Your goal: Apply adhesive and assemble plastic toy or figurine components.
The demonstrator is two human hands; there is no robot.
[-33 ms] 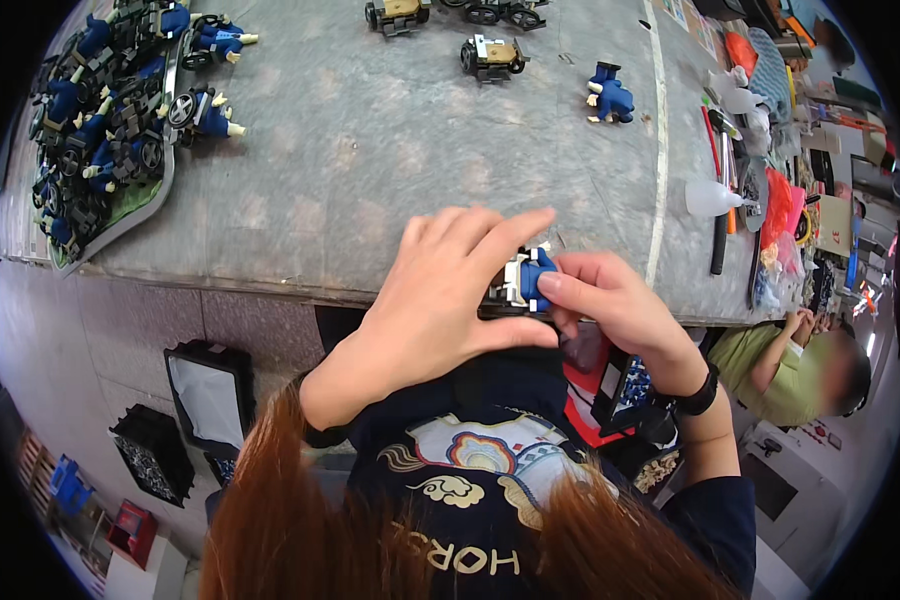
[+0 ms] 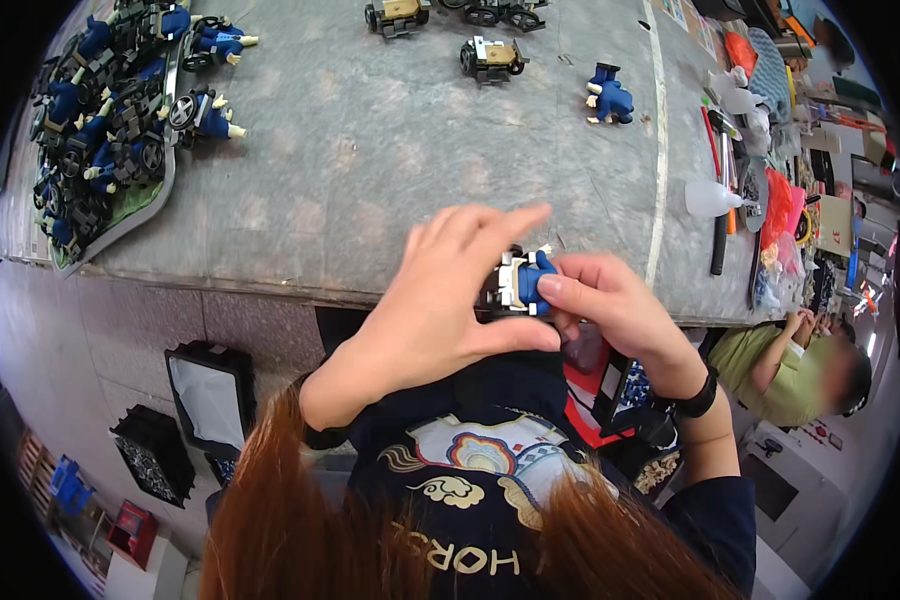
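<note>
At the near edge of the table I have a small toy wheelchair with white and tan parts and a blue-clothed toy figure at its right side. My right hand pinches the blue figure between thumb and fingers. My left hand is spread around the wheelchair's left side, thumb and index finger wide apart. It hides part of the chair, and whether its palm touches the toy I cannot tell.
Several toy wheelchairs with blue figures fill a tray at the left. Another blue figure lies far right, and a figureless wheelchair stands far centre. Tools and a squeeze bottle lie right. A person in green sits beyond.
My left hand's fingers have drawn slightly to the left, and a little more of the wheelchair shows. The right hand keeps its pinch.
</note>
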